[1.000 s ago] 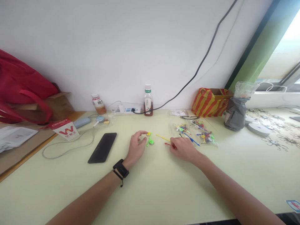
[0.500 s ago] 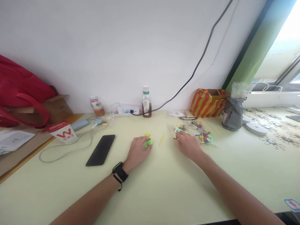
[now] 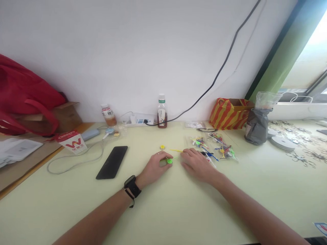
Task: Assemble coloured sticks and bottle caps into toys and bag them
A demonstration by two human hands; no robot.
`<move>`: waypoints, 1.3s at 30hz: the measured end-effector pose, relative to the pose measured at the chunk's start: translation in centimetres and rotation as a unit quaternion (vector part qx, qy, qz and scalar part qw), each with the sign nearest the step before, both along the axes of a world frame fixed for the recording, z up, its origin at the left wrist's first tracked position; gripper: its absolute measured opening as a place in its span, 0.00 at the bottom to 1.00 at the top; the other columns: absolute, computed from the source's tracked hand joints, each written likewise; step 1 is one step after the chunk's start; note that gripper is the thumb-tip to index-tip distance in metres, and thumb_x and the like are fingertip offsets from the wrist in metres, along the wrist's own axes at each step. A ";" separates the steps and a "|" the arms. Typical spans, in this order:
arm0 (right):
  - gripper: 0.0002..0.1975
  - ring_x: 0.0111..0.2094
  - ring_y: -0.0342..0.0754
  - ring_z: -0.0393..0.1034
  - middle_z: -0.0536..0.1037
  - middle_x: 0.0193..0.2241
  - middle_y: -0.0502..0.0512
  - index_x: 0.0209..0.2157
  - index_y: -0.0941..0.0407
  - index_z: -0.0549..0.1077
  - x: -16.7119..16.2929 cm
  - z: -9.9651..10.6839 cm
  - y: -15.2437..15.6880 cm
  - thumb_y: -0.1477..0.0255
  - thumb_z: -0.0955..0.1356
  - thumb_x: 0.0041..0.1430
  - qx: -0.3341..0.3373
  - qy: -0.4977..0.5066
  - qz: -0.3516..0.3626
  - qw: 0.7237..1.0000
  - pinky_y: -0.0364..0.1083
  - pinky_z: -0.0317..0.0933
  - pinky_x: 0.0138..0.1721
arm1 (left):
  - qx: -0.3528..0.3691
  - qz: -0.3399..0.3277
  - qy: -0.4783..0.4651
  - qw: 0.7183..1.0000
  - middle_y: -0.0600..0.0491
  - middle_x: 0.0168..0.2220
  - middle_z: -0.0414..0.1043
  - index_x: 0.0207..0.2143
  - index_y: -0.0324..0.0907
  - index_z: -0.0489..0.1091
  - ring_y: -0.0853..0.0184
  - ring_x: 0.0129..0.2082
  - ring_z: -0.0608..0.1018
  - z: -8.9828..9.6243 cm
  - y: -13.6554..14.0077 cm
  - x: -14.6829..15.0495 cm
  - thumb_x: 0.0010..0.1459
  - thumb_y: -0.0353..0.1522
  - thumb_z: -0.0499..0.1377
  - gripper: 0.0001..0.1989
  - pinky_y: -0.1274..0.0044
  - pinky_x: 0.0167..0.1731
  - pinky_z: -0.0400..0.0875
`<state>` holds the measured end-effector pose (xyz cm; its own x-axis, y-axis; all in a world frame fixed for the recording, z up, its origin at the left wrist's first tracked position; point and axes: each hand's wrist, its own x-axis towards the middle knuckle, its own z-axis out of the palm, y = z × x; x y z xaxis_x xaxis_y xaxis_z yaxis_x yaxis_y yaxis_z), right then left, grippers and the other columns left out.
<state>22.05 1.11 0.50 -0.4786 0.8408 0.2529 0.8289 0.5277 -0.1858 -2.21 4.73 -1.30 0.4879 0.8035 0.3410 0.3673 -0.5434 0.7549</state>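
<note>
- Pale green surface (image 3: 153,217) along a white wall (image 3: 127,51).
- Far left: one red bag (image 3: 30,88), one red-and-white carton (image 3: 73,142), one dark phone (image 3: 111,163) lying flat.
- Left hand (image 3: 154,167): forearm slanting in from the lower left, one watch (image 3: 132,186) at the wrist, fingers curved, thumb and fingers closed on one green spinner (image 3: 169,161).
- Just beyond that hand, one yellow disc (image 3: 162,147).
- One yellow pointer (image 3: 175,150) near the gap between the hands, its end at the right fingertips.
- Right hand (image 3: 198,165): forearm from the lower right, palm down, fingers bent and close together; whether it grips the pointer, I cannot tell.
- Past its knuckles, one blue pointer (image 3: 210,154) and three clear packets (image 3: 196,141) of coloured pieces.
- Far right: one striped bag (image 3: 226,114), one grey bag (image 3: 257,126).
</note>
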 end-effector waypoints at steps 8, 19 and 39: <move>0.10 0.41 0.51 0.71 0.78 0.38 0.55 0.38 0.55 0.74 -0.8 -0.6 0.3 0.76 0.62 0.71 -0.034 0.041 0.058 0.997 0.49 0.60 0.42 | -0.034 -0.079 -0.004 0.996 0.50 0.41 0.80 0.42 0.47 0.79 0.61 0.41 0.79 1.1 -1.1 0.4 0.61 0.34 0.64 0.07 0.69 0.46 0.76; 0.08 0.37 0.47 0.71 0.79 0.38 0.53 0.40 0.55 0.73 -1.0 -0.5 -0.1 0.77 0.62 0.69 -0.060 0.149 0.047 0.986 0.45 0.59 0.36 | -0.060 -0.068 -0.020 0.996 0.49 0.46 0.81 0.48 0.48 0.78 0.59 0.46 0.81 1.0 -1.3 0.7 0.62 0.37 0.65 0.13 0.66 0.52 0.77; 0.16 0.34 0.46 0.68 0.73 0.35 0.54 0.39 0.53 0.79 -0.5 -1.5 0.5 0.83 0.62 0.65 0.013 0.105 0.115 0.988 0.44 0.59 0.37 | -0.017 -0.037 0.042 0.998 0.54 0.38 0.81 0.38 0.49 0.79 0.61 0.41 0.80 1.1 -1.7 0.7 0.64 0.37 0.63 0.04 0.70 0.42 0.76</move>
<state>21.51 1.64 -0.96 -0.5904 0.7085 0.3865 0.6317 0.7037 -0.3252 -1.47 3.03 -0.16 0.5717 0.7750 0.2694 0.3906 -0.5458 0.7413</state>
